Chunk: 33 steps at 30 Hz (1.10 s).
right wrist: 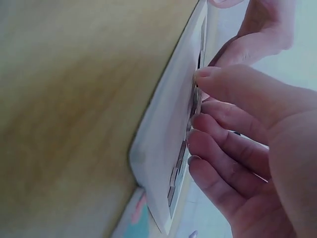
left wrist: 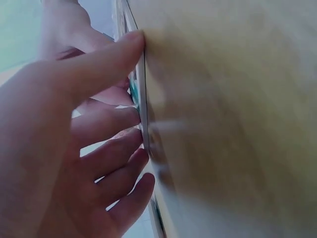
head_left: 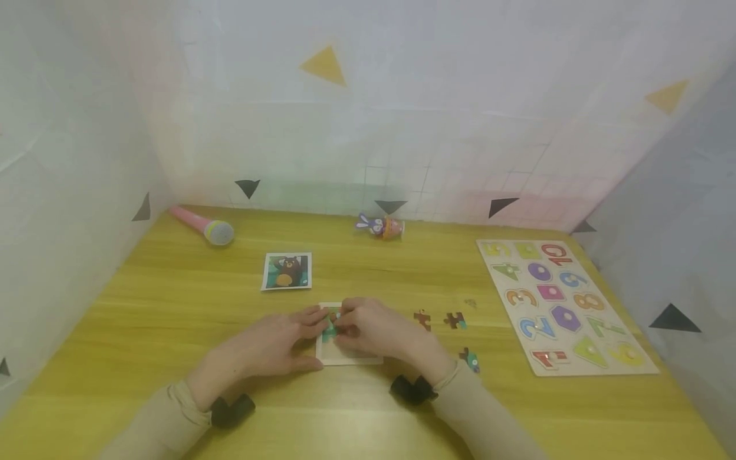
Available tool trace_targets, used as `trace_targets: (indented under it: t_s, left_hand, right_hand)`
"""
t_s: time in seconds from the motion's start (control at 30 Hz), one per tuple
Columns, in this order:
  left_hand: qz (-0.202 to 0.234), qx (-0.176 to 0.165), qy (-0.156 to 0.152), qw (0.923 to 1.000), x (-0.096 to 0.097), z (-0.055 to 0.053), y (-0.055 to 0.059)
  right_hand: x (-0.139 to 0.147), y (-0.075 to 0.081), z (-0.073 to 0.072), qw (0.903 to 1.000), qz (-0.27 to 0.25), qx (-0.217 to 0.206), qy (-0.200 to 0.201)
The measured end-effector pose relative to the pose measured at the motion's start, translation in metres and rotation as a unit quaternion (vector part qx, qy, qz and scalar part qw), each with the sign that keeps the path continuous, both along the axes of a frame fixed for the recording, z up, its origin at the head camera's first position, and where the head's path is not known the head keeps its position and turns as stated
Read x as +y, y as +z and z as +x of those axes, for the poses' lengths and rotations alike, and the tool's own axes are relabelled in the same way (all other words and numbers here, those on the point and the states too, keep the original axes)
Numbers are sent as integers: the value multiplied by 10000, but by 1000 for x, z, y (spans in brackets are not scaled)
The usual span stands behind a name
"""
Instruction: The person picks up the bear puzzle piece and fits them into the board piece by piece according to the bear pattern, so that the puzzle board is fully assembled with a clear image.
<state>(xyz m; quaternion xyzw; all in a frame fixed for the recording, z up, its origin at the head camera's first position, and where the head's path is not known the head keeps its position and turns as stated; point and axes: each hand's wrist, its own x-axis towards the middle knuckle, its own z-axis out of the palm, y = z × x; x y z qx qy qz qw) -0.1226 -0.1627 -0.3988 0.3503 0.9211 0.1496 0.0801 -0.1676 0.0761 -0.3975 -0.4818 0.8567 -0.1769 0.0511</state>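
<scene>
A small white puzzle tray (head_left: 353,359) lies on the table, with several green and brown pieces (head_left: 329,333) fitted along its left and upper part. My left hand (head_left: 267,345) rests at the tray's left side, fingers fairly straight; in the left wrist view its thumb touches the tray edge (left wrist: 143,94). Over the middle of the tray, my right hand (head_left: 376,329) pinches a puzzle piece, mostly hidden by the fingers. The right wrist view shows its thumb and fingertips close over the tray (right wrist: 166,124). Loose brown puzzle pieces (head_left: 455,320) lie to the right.
Behind the tray lies a bear picture card (head_left: 289,271). A pink toy microphone (head_left: 201,225) is at the back left, a rabbit toy (head_left: 382,227) at the back middle. At right lies a wooden number and shape board (head_left: 552,332). Another loose piece (head_left: 471,360) sits near my right wrist.
</scene>
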Motion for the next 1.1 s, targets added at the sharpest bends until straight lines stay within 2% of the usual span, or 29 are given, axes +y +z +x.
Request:
trace_targets:
  t_s: [0.2, 0.37, 0.67, 0.93, 1.1]
  left_hand:
    - [96, 16, -2, 10000, 0, -1, 0]
    - [123, -92, 3, 9999, -1, -1, 0]
    - [147, -281, -93, 9995, -3, -2, -1]
    - [53, -253, -115, 9996, 0, 2, 5]
    - [120, -230, -133, 9996, -1, 0, 2]
  right_hand:
    - [0, 1, -1, 9998, -175, -25, 77]
    - [-1, 2, 0, 9998, 3, 87, 157]
    - [-2, 3, 2, 10000, 5, -88, 7]
    - [-1, 3, 3, 9999, 21, -148, -70]
    - [-1, 2, 2, 9999, 32, -121, -112]
